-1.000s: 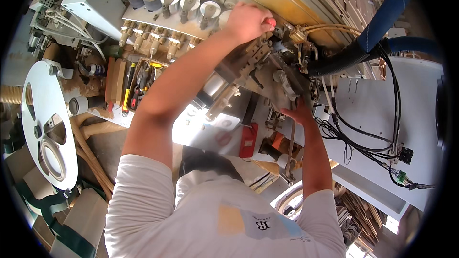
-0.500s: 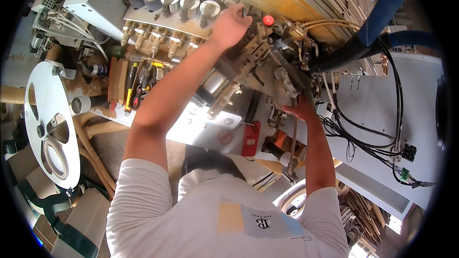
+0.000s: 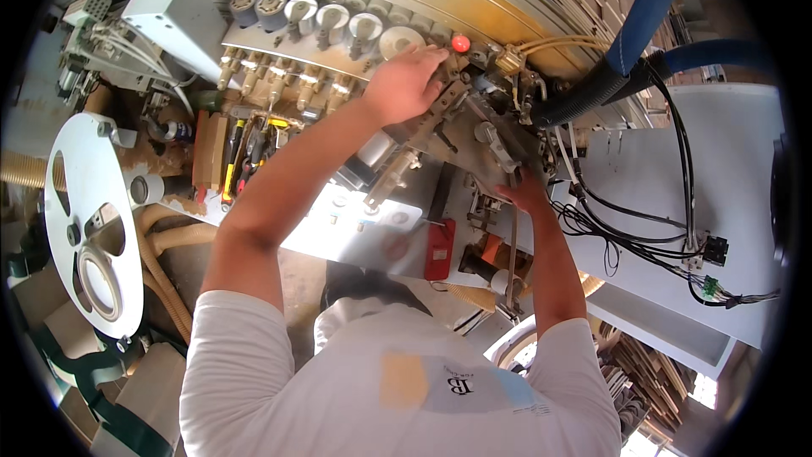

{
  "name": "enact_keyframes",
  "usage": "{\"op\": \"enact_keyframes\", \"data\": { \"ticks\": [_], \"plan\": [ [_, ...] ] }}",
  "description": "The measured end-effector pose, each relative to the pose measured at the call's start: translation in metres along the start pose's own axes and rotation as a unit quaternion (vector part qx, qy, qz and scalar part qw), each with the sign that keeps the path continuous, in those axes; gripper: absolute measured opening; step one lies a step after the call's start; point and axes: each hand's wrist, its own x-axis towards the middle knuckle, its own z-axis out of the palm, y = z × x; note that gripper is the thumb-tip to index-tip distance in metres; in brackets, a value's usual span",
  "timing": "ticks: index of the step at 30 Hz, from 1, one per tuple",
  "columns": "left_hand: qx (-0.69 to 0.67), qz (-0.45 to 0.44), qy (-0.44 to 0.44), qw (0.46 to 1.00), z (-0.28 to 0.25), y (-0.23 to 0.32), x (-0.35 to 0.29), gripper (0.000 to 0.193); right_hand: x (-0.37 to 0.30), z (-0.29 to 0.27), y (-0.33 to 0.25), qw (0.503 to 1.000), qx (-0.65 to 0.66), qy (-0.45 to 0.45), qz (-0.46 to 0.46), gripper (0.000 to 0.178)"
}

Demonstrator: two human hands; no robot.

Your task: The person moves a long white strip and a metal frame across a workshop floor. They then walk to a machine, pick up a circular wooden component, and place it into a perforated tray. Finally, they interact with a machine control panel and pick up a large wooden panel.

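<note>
My left hand (image 3: 408, 85) lies over the machine's metal block assembly (image 3: 448, 106), beside a pale round roller (image 3: 401, 42). Its fingers are stretched toward a red ball knob (image 3: 460, 43), and I see nothing held in them. My right hand (image 3: 529, 190) is at the lower right edge of the angled metal plate (image 3: 474, 161), just below a grey clamp lever (image 3: 499, 148). The thumb points left, near a thin brown strip (image 3: 512, 245) that hangs down. The other fingers reach into shadow among the parts, so their grip is hidden.
Several rollers (image 3: 332, 21) line the back, with brass fittings (image 3: 309, 80) below. Hand tools (image 3: 241, 156) lie at the left, near a white reel (image 3: 93, 228). A red box (image 3: 439, 250) hangs in front. Thick hoses (image 3: 584, 101) and loose black cables (image 3: 634, 220) crowd the right.
My left hand has moved down and slightly left from the rollers, its fingers going from bent around a small dark part to stretched out. My right hand stays by the plate's edge.
</note>
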Motion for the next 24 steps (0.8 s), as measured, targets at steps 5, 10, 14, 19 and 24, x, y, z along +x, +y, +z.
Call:
{"op": "enact_keyframes", "data": {
  "ticks": [5,10,14,19,24],
  "plan": [
    [0.045,0.041,-0.032,0.998,-0.012,0.039,-0.074,0.064,-0.025,0.015,0.001,0.984,0.111,0.097,0.095,0.055],
    [0.102,0.074,-0.074,0.989,-0.004,0.047,-0.127,0.066,-0.022,0.036,-0.003,0.972,0.076,0.216,0.048,0.030],
    [0.077,0.088,-0.053,0.992,-0.006,0.044,-0.128,0.062,-0.012,0.028,-0.013,0.977,0.055,0.202,0.045,0.029],
    [0.076,0.091,-0.037,0.992,-0.007,0.044,-0.129,0.058,-0.006,0.027,-0.010,0.975,0.044,0.211,0.051,0.031],
    [0.083,0.090,-0.035,0.992,-0.002,0.040,-0.132,0.053,-0.052,0.047,0.057,0.979,-0.035,0.163,0.116,0.034]
  ]
}}
